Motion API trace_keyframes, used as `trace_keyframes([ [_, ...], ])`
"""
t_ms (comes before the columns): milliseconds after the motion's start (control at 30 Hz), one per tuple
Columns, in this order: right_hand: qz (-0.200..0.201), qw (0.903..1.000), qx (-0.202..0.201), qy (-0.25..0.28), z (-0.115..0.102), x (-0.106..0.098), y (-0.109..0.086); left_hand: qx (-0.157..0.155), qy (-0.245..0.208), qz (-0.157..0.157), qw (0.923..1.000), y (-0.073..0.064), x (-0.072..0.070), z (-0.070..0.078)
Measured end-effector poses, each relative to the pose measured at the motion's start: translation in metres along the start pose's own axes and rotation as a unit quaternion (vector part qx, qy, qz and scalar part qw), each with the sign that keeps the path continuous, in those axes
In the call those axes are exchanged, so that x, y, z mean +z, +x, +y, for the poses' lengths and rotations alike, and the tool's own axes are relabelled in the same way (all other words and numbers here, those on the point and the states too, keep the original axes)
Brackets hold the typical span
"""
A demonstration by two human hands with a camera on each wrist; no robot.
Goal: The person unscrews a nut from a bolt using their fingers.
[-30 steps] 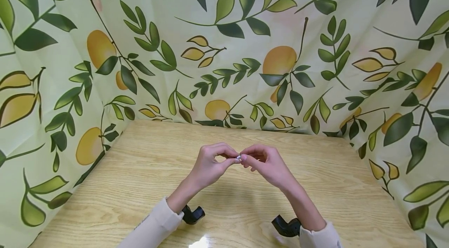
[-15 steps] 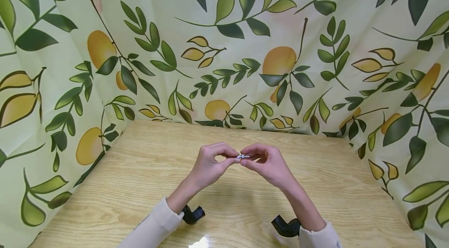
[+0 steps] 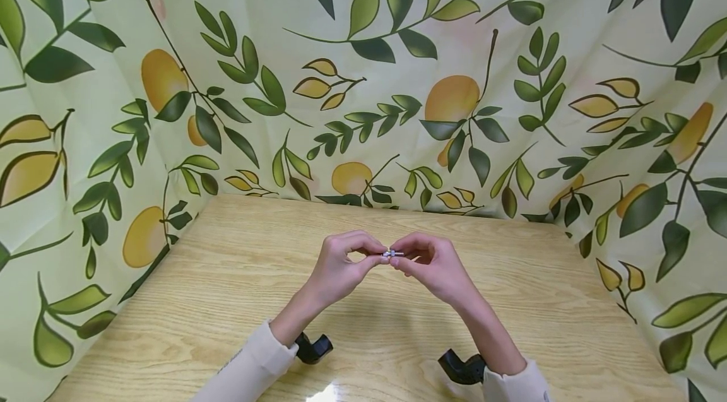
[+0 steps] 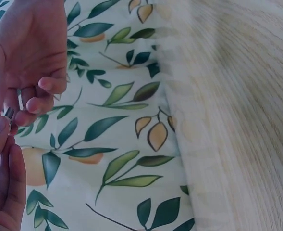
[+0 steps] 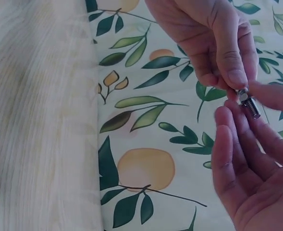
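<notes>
A small silver bolt [image 5: 252, 109] with a threaded shank is held in the air between both hands, a hex nut [image 5: 243, 95] around it. My left hand [image 3: 337, 266] pinches one end of the bolt between thumb and fingertips, which hide that end. From the other side, the thumb and index finger of my right hand [image 3: 431, 266] pinch at the nut. The free end of the shank points toward the right palm. In the left wrist view the bolt [image 4: 9, 113] is mostly covered by fingers.
Below the hands lies a light wood-grain table [image 3: 255, 231]. A cloth printed with leaves and fruit [image 3: 363, 93] hangs around its back and sides. Black wrist mounts [image 3: 466, 367] sit at both cuffs.
The right thumb and fingers have shifted on the nut and uncovered the bolt's shank, which they hid one second ago. My left hand has stayed in place.
</notes>
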State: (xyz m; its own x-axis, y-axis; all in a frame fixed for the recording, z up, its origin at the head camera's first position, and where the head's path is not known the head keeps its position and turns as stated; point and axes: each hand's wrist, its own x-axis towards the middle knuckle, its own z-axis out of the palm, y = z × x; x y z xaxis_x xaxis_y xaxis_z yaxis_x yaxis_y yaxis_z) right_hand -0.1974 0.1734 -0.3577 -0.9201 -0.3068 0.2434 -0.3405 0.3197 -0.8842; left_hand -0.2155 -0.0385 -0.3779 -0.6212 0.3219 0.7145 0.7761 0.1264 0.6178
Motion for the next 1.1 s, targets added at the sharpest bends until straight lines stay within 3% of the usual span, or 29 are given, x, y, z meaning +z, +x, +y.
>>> trace_keyframes([
  [167,-0.032,0.9993,0.018,-0.002,0.0006,-0.0042,0.0010,0.009,0.001,0.001,1.0000,-0.0010,-0.0006,-0.0018],
  [367,-0.050,0.9987,0.012,0.000,0.0002,-0.0054,0.0009,0.011,0.002,0.000,0.9999,-0.0022,-0.0012,-0.0004],
  [733,-0.025,0.9994,0.013,0.019,-0.0025,-0.0034,-0.0011,0.029,0.025,0.005,0.9993,-0.0041,-0.0003,0.0035],
  [967,0.002,0.9989,-0.020,0.042,-0.0010,0.0001,-0.0013,0.042,0.029,0.011,0.9986,-0.0040,0.0002,0.0018],
  [1100,0.011,0.9976,-0.044,0.053,0.0000,0.0009,-0.0005,0.033,0.025,0.007,0.9991,-0.0029,-0.0007,0.0019],
])
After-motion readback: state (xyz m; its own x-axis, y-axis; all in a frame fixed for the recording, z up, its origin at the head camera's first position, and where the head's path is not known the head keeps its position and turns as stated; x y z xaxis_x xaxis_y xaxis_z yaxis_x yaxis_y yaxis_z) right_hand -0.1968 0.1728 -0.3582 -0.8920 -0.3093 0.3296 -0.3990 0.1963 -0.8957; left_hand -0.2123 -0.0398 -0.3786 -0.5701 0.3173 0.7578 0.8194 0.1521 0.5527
